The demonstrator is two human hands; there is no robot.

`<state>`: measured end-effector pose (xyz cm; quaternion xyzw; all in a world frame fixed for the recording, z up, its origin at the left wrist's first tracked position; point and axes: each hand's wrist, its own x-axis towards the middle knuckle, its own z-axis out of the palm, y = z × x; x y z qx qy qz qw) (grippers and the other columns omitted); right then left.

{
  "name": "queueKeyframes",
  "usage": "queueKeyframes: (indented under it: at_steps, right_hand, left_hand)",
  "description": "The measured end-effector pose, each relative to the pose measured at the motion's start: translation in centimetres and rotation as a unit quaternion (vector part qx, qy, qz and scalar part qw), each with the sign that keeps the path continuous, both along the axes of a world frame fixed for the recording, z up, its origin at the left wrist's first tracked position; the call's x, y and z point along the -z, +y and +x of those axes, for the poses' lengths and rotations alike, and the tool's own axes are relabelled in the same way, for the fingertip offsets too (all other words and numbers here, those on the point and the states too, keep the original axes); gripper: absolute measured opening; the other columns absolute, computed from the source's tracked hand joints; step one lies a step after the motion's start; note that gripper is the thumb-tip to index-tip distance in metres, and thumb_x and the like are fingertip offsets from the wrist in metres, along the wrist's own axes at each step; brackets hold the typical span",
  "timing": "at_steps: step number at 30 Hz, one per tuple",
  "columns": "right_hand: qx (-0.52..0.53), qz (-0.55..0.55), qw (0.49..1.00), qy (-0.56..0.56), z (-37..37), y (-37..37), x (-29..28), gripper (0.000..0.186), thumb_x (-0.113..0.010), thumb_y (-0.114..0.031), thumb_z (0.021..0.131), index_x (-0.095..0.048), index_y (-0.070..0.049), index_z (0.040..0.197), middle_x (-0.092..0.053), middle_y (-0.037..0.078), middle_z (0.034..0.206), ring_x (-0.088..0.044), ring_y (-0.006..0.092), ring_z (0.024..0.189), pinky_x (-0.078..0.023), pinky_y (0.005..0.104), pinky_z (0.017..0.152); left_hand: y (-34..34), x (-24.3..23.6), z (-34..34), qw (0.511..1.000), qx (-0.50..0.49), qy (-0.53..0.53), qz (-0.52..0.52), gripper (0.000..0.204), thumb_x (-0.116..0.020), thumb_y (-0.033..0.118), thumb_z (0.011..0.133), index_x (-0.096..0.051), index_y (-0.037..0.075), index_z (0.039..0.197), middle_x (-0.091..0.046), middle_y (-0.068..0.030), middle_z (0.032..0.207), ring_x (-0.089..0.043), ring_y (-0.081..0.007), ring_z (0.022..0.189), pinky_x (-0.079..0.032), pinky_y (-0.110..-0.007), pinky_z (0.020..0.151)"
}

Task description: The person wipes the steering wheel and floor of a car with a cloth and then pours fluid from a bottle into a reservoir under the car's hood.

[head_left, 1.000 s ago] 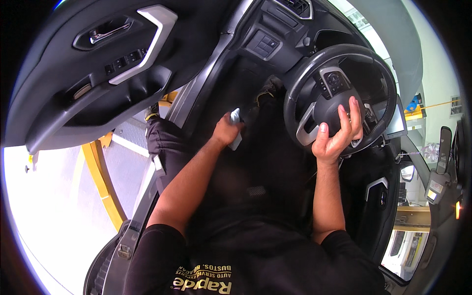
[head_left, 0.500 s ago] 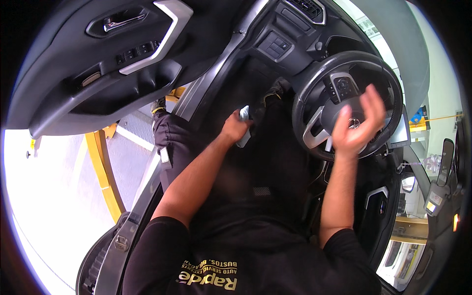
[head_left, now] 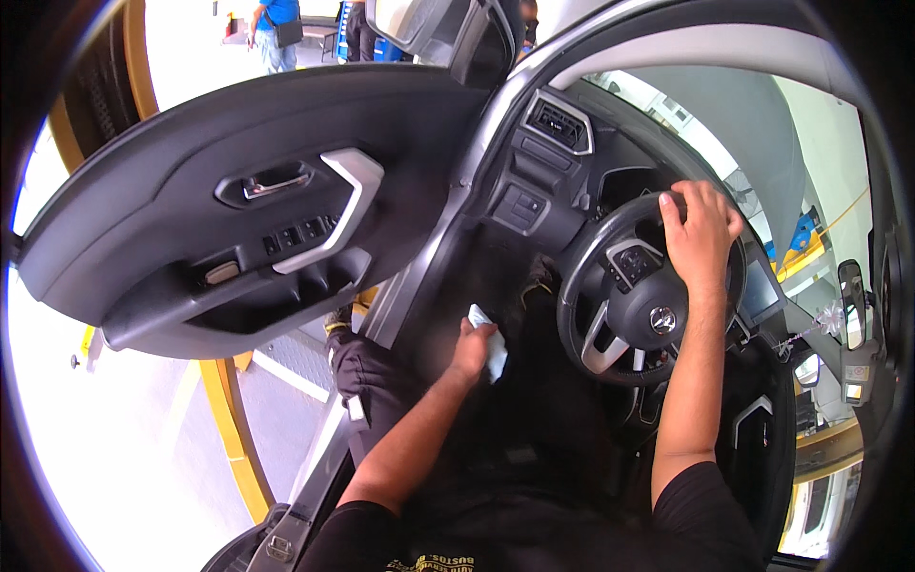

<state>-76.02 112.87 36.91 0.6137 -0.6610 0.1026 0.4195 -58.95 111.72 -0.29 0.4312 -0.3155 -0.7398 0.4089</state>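
My left hand (head_left: 472, 345) is closed on a pale blue folded item (head_left: 489, 334), perhaps a cloth, held low over the dark footwell (head_left: 443, 291) between my legs. My right hand (head_left: 700, 221) has its fingers curled over the upper right rim of the black steering wheel (head_left: 583, 267), above the hub. The wheel has silver trim and buttons on a spoke. My dark trousers and shoes show below, the left foot by the door sill (head_left: 415, 276).
The open door (head_left: 143, 238) stands on my left, beside yellow lift arms (head_left: 229, 439). Two or more people (head_left: 278, 29) stand beyond the door. Dashboard vents (head_left: 560, 124), a screen (head_left: 758, 291) and the rear-view mirror (head_left: 851, 300) are ahead and to the right.
My right hand has moved from the wheel's hub up to its rim and curled over it. The view has tilted, bringing the people outside into sight. My left hand still holds the pale item.
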Motion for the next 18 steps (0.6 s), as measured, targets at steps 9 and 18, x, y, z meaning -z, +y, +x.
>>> queueKeyframes:
  at_steps: [9, 18]
  right_hand:
    - [-0.025, -0.02, 0.999, 0.007, -0.4, 0.2, 0.7, 0.027, -0.061, -0.039, 0.092, -0.064, -0.015, 0.104, -0.06, 0.003, 0.106, -0.055, 0.0231, 0.11, -0.032, 0.044, 0.097]
    - [0.008, -0.011, 1.0, 0.012, -1.1, 0.0, 0.9, 0.031, -0.058, -0.043, 0.094, -0.065, -0.017, 0.11, -0.06, 0.003, 0.111, -0.054, 0.0228, 0.116, -0.03, 0.0476, 0.099]
  left_hand:
    - [-0.4, -12.6, -2.0, 0.95, 0.044, 0.299, -0.082, 0.046, -0.051, 0.012, 0.084, -0.04, 0.007, 0.128, -0.055, -0.0095, 0.099, -0.058, -0.021, 0.087, -0.05, -0.036, 0.076]
    - [0.7, -14.0, -3.1, 0.952, 0.131, 0.183, -0.209, 0.059, -0.071, 0.012, 0.08, -0.038, 0.005, 0.129, -0.055, -0.0063, 0.094, -0.059, -0.0179, 0.085, -0.049, -0.032, 0.074]
